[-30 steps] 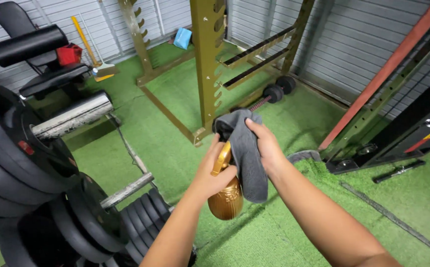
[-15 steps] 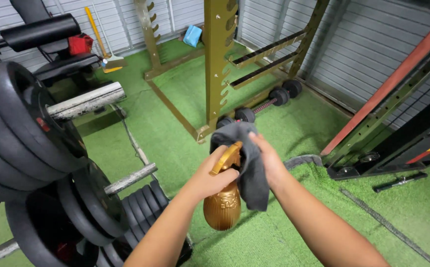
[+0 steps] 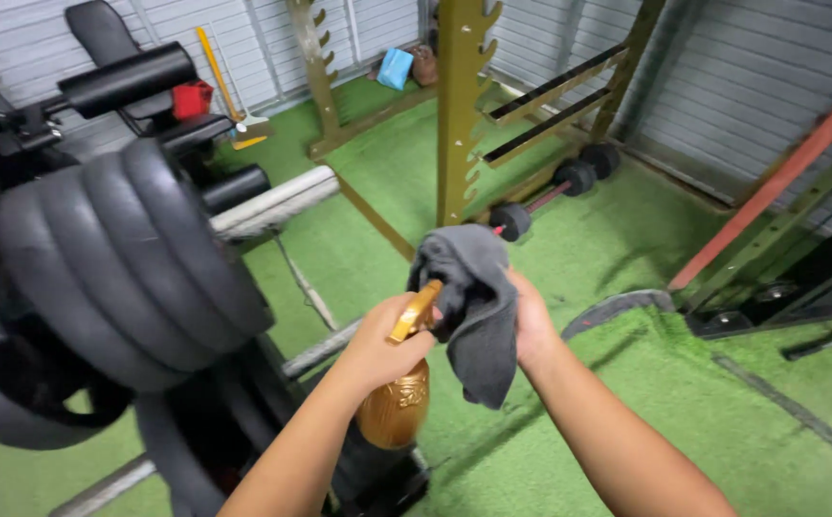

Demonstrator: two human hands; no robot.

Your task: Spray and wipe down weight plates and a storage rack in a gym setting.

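Gripping a gold spray bottle [image 3: 394, 412] by its neck, the left hand [image 3: 389, 340] is closed around it with the gold trigger [image 3: 415, 311] sticking up past the knuckles; the bottle hangs low in the middle of the view, above the green turf [image 3: 569, 402]. Just beside it, the right hand [image 3: 529, 321] clutches a dark grey cloth [image 3: 473, 306], which bunches over the fingers and droops down next to the bottle, touching or nearly touching the trigger. At the far wall a small light-blue package [image 3: 396, 68] lies on the turf next to a brown object [image 3: 424, 65] too small to make out. A red container [image 3: 191, 99] sits behind a black padded roller [image 3: 129, 78], and a yellow-handled tool [image 3: 217, 69] leans against the grey wall. Stacked black weight plates [image 3: 119, 258] fill the left side, blurred and cut off by the edge. An olive-gold rack upright [image 3: 459, 105] stands behind the hands, with a dumbbell [image 3: 554, 191] on the floor partly hidden behind it. The bottle's base blends into dark gear below, so its bottom is hard to see
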